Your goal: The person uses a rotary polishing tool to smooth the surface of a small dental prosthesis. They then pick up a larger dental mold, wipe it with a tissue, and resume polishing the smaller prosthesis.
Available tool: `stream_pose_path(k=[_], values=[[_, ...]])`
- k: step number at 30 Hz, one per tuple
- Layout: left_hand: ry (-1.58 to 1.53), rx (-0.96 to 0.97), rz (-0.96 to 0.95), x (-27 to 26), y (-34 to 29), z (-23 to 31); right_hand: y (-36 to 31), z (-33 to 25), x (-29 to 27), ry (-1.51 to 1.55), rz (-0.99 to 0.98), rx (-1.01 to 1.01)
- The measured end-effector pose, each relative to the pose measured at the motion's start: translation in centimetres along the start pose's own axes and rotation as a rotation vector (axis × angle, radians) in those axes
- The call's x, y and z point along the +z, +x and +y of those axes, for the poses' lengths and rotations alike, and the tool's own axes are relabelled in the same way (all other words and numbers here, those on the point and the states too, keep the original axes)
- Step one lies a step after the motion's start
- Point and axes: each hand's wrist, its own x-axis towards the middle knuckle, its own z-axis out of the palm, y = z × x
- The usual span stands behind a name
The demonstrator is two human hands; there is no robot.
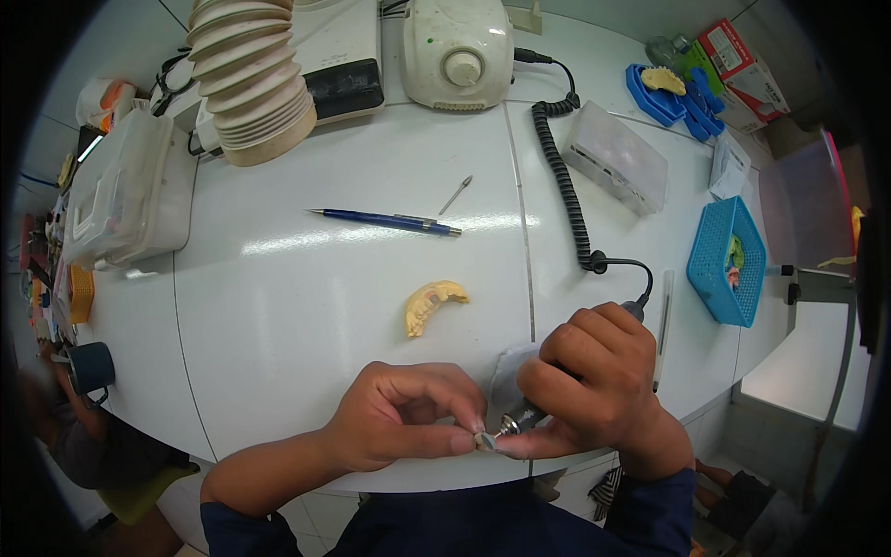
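Observation:
My left hand (pixel 399 413) pinches a small dental piece with a greyish face (pixel 485 441) between thumb and fingertips, near the table's front edge. My right hand (pixel 594 376) is wrapped round a dark rotary handpiece (pixel 527 415), its metal tip pointing left, right beside the piece. Whether the tip touches it I cannot tell. The right thumb reaches over to the piece too. Beyond my hands lies a yellowish dental arch model (pixel 434 304). A whitish round pad or cloth (pixel 509 373) is partly hidden under the right hand.
A blue mechanical pencil (pixel 385 221) and a loose bur (pixel 456 195) lie farther back. The handpiece's coiled cord (pixel 563 181) runs to a white control unit (pixel 459 56). A ribbed hose (pixel 251 79) hangs at back left. Right are a clear box (pixel 615 156) and blue basket (pixel 727 265).

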Motion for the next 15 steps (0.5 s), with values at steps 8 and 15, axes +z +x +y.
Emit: stream_pose_path(k=[8,15], values=[[-0.007,-0.008,0.0,0.02,-0.01,0.05,0.03,-0.02,0.03,-0.005,0.003,0.009],[-0.007,0.002,-0.004,0.01,0.04,-0.1,0.03,-0.03,0.03,-0.009,0.011,0.005]])
